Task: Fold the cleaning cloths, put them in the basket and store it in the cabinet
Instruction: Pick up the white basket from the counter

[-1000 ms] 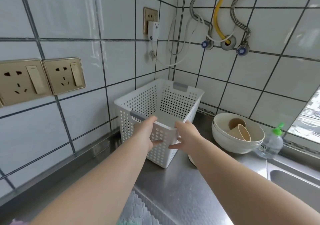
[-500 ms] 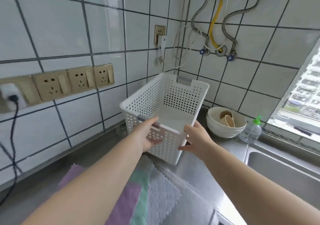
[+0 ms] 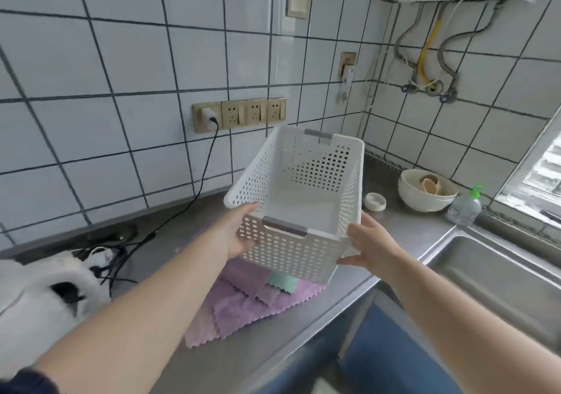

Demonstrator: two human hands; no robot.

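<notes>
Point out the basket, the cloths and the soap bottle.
basket point(image 3: 303, 251): head view, near perforated wall.
cloths point(image 3: 243, 308): head view, purple top cloth.
soap bottle point(image 3: 463, 208): head view, clear body.

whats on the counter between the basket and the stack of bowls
In the head view, a small round white lid lies on the steel counter between the basket and the bowls.

White tiled walls point(image 3: 121, 59), steel counter point(image 3: 273, 342), window point(image 3: 543, 181)

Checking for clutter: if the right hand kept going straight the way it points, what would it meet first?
Probably the small round white lid behind the basket that the right hand holds, though depth is unclear.
</notes>
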